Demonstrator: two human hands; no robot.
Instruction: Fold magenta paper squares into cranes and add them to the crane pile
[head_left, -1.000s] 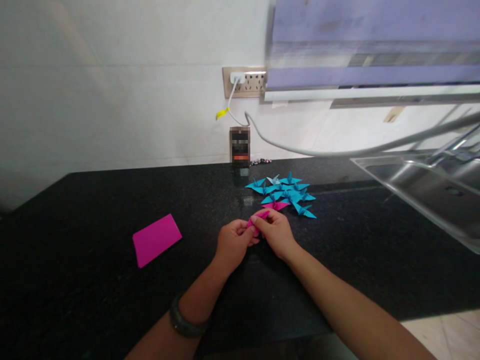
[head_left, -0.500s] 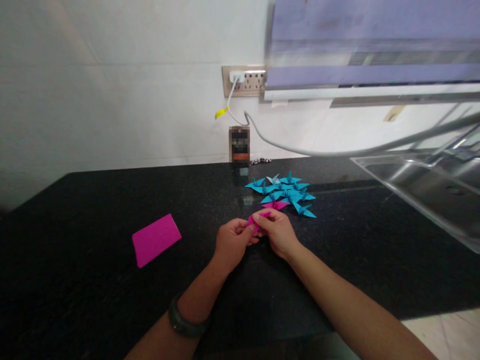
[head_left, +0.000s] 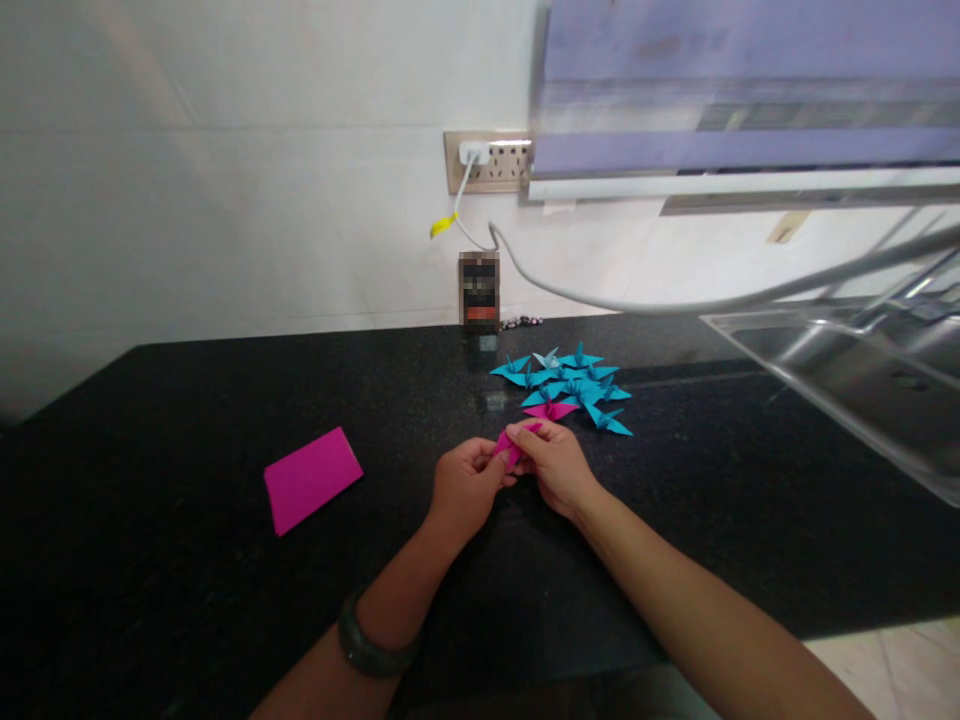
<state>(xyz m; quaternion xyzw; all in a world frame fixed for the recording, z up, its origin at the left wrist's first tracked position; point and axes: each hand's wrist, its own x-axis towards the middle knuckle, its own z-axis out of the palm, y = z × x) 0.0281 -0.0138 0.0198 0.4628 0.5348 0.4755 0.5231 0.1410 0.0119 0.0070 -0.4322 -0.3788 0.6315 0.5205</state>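
Note:
A small folded piece of pink origami paper (head_left: 509, 446) is pinched between both hands above the dark counter. My left hand (head_left: 468, 484) grips its left side, thumb on top. My right hand (head_left: 559, 465) closes on its right side, thumb pressed along the upper edge. Fingers cover much of the paper, so its exact fold is hidden. Just beyond my right hand sits a finished pink paper crane (head_left: 550, 410). Behind it several blue paper cranes (head_left: 576, 388) cluster with one pale crane (head_left: 549, 357). A stack of pink paper sheets (head_left: 312, 482) lies to the left.
The black stone counter (head_left: 187, 600) meets a white wall. A phone-like object (head_left: 479, 290), blurred out, leans there beside a beaded string (head_left: 520, 322). A white cable (head_left: 600, 299) runs from the wall socket (head_left: 487, 162). At right is a metal sink (head_left: 862, 400).
Both hands stay almost in place on the pink paper, with only slight shifts of the fingers. The cranes and the paper stack have not moved.

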